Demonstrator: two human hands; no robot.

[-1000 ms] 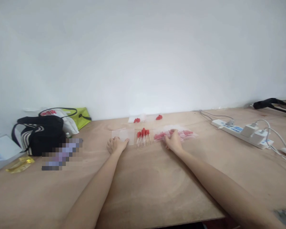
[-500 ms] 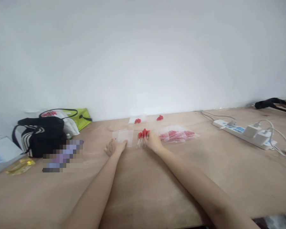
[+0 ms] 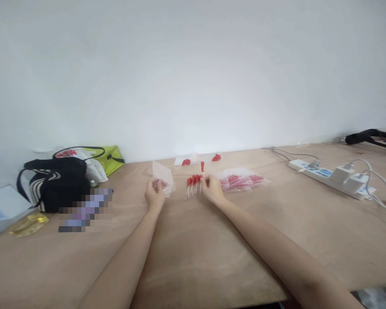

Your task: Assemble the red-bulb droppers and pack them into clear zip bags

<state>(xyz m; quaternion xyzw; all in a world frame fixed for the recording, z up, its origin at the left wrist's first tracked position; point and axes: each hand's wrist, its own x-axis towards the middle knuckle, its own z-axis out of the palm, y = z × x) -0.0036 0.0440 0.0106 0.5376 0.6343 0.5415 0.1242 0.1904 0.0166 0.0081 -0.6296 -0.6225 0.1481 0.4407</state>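
My left hand (image 3: pixel 155 193) pinches a small clear plastic bag (image 3: pixel 163 171), lifting it off the table. My right hand (image 3: pixel 212 188) has its thumb and fingers closed at the lower end of a red-topped piece with a thin pale stem (image 3: pixel 202 166). That piece points up, and its lower part is hidden by the fingers. Just left of these fingers lies a row of several similar red-topped pieces (image 3: pixel 193 181), their thin white stems toward me. A pile of clear bags with red contents (image 3: pixel 241 182) lies right of my right hand.
Two small red clusters, one left (image 3: pixel 186 162) and one right (image 3: pixel 216 157), lie near the wall beside flat clear bags. A power strip (image 3: pixel 324 177) with plugs and cables is on the right. On the left stand a black bag (image 3: pixel 59 184) and a lime-green bag (image 3: pixel 111 159).
My left hand has raised the clear bag that lay flat on the table. The right hand has shifted slightly right, and one red-topped piece now stands out above the row.
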